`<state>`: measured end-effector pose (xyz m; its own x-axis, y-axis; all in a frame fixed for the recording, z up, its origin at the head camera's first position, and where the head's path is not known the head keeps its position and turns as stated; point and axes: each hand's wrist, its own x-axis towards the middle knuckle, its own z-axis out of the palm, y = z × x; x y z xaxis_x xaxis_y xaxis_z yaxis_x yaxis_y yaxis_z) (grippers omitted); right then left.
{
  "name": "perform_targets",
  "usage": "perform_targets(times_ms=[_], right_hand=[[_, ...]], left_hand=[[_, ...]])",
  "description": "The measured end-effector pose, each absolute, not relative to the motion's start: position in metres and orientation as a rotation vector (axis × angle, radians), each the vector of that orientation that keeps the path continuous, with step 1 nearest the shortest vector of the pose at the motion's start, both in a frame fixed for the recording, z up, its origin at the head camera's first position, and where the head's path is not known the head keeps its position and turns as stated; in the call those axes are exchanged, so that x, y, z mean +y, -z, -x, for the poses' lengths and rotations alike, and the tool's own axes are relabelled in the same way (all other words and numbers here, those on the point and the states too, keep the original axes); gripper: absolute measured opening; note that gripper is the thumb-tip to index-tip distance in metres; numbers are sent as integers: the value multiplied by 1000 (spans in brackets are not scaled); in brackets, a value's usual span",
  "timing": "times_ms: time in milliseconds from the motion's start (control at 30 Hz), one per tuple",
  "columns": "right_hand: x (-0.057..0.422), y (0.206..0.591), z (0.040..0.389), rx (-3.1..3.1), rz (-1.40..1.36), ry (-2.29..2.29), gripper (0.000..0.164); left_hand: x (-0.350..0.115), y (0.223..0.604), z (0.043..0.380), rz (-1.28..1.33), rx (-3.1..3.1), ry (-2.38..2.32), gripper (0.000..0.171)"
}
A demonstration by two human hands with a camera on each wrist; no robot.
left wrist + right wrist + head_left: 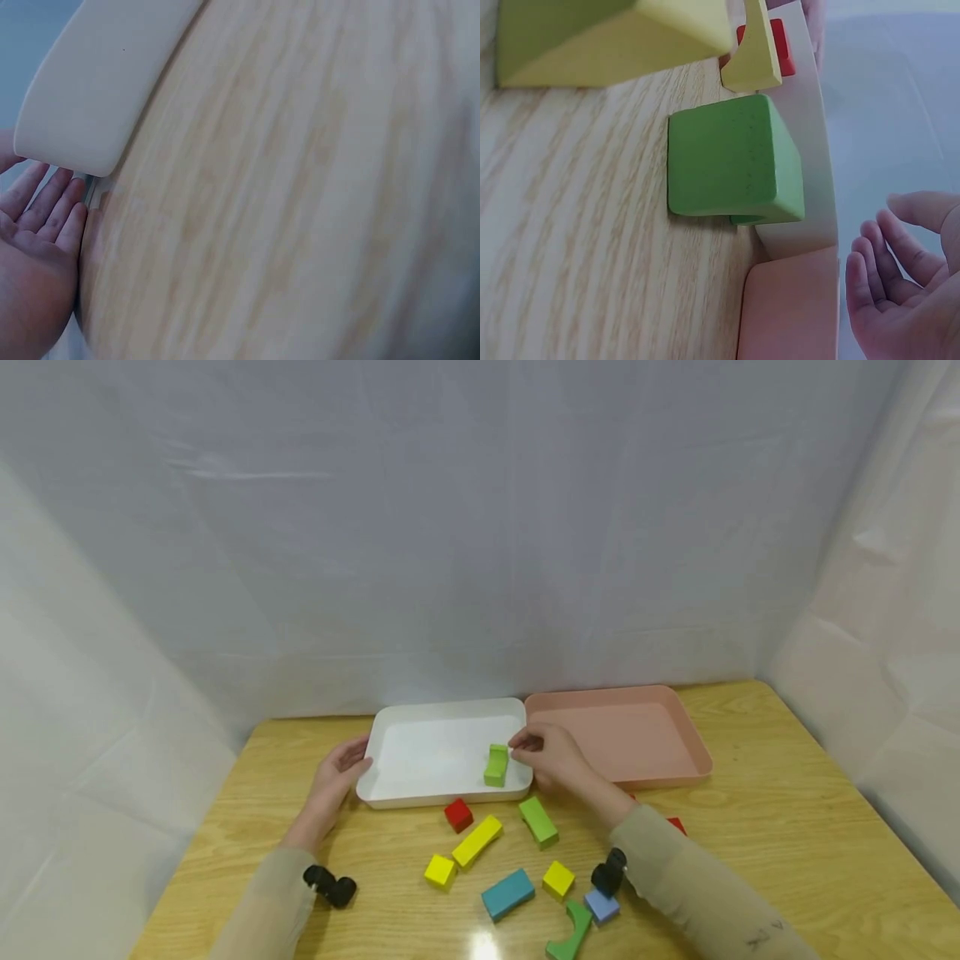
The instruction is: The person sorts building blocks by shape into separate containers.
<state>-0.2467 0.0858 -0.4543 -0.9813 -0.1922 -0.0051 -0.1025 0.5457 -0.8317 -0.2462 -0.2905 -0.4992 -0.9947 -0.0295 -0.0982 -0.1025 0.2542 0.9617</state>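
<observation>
A green arch block (496,765) lies inside the white tray (420,752), near its right wall. The right hand (551,758) hovers just beside this block at the tray's right edge, its fingers loosely curled and gripping nothing; the right wrist view shows the fingers (877,262) relaxed and empty over the tray. The left hand (335,774) rests against the tray's left rim with its fingers straight, and the left wrist view shows the palm (34,247) open beside the tray's rounded corner (82,142).

A pink tray (660,752) sits touching the white one on its right. On the wooden table (787,827) in front of the trays lie loose blocks: a red cube (458,815), a long yellow block (477,841), a green bar (538,821), two small yellow cubes (439,870) (558,878), a teal block (507,894), a pale blue cube (602,907) and a green curved piece (572,932). A white cloth (450,527) hangs behind the table.
</observation>
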Motion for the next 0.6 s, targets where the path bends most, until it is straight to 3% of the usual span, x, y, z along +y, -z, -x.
perform_targets(times_ms=[600], right_hand=[[99,433,234,2658,352,1473,17]], left_hand=[[-292,500,248,140,2439,-1878,58]])
